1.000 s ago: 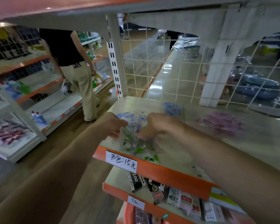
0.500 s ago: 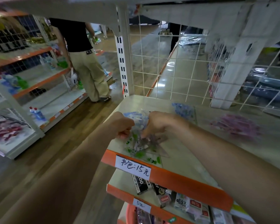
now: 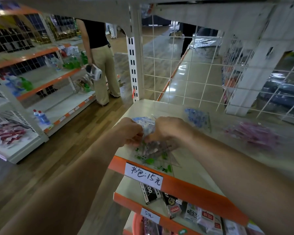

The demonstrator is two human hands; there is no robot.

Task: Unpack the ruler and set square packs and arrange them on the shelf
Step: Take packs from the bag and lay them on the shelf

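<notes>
Left grip and right grip both pinch one crinkly clear plastic pack above the shelf

The aisle is dimly and evenly lit from overhead. A pale glare is thrown on the glossy surface at upper centre. Shelf posts are bowed by wide-angle distortion near the edges. The pink packs at right are smeared by blur.

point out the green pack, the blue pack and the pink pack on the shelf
green pack [image 3: 151, 160]: head view, its near printed end
blue pack [image 3: 198, 117]: head view, middle of its face
pink pack [image 3: 255, 136]: head view, middle of the wrapper
</notes>
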